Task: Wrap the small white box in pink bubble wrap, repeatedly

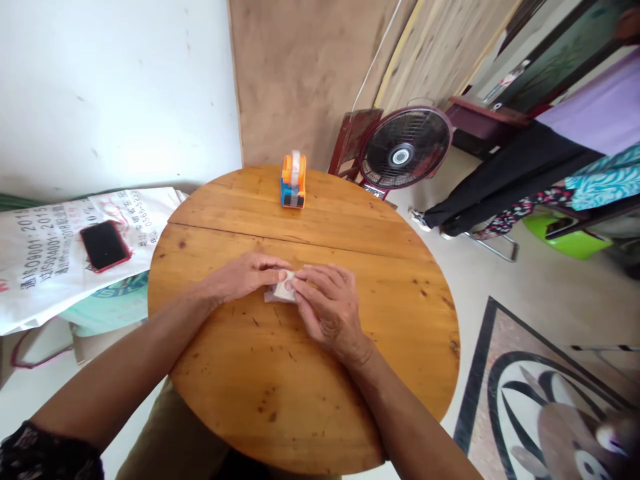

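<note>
Both of my hands meet at the middle of a round wooden table (400, 320), over a small white packet (284, 291) with clear plastic film at its lower left. My left hand (250, 275) grips the packet's upper left side, thumb laid across its top. From the right, my right hand (330, 303) presses fingertips and thumb on the packet's other side. Fingers cover part of it, so its exact kind cannot be made out. Beyond the hands, near the table's far edge, stands an orange and blue tape dispenser (294, 180) with a roll of tape.
Left of the table, a phone (105, 245) lies on a printed white sack (150, 213). A dark red fan (403, 155) stands behind the table at the right. Farther right are a person in black trousers (480, 177), a second person's patterned clothing (600, 180) and a green basin (565, 237).
</note>
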The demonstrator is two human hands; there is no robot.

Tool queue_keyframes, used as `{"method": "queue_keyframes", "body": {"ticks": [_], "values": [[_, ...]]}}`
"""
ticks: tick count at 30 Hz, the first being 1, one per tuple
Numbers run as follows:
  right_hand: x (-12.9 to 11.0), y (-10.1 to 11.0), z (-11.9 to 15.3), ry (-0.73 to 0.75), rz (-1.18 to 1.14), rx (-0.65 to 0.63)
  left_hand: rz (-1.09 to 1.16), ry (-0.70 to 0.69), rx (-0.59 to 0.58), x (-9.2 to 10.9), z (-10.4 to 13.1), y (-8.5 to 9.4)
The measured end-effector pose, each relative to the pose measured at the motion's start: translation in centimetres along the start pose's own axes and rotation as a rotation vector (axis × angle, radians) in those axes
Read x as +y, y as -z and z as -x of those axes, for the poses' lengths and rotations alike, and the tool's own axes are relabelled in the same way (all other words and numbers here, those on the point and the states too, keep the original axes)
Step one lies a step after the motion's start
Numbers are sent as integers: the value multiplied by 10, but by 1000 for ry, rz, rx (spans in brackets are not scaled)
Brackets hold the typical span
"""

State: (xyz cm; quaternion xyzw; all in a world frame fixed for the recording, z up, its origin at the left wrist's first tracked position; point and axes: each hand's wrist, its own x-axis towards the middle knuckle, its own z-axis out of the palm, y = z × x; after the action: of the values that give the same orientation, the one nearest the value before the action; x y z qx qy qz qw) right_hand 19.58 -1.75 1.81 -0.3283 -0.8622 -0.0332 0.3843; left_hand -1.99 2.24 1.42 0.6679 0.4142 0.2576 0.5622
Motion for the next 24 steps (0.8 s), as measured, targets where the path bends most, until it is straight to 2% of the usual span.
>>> {"method": "queue_keyframes", "body": {"ticks": [3, 6, 9, 12, 18, 24], "values": [[3, 5, 0, -97, -39, 56, 30, 4, -8, -2, -1, -1], [11, 7, 0, -299, -147, 45, 48, 31, 0, -2, -1, -2], [20, 6, 1, -482, -347, -92, 61, 43, 4, -1, 0, -2], [22, 3, 2, -578, -495, -228, 86, 33, -4, -1, 1, -2], [17, -1, 1, -490, -430, -221, 100, 5, -20, 0, 1, -4], [23, -1, 3, -450, -402, -255, 48, 5, -2, 6, 2, -7]]}}
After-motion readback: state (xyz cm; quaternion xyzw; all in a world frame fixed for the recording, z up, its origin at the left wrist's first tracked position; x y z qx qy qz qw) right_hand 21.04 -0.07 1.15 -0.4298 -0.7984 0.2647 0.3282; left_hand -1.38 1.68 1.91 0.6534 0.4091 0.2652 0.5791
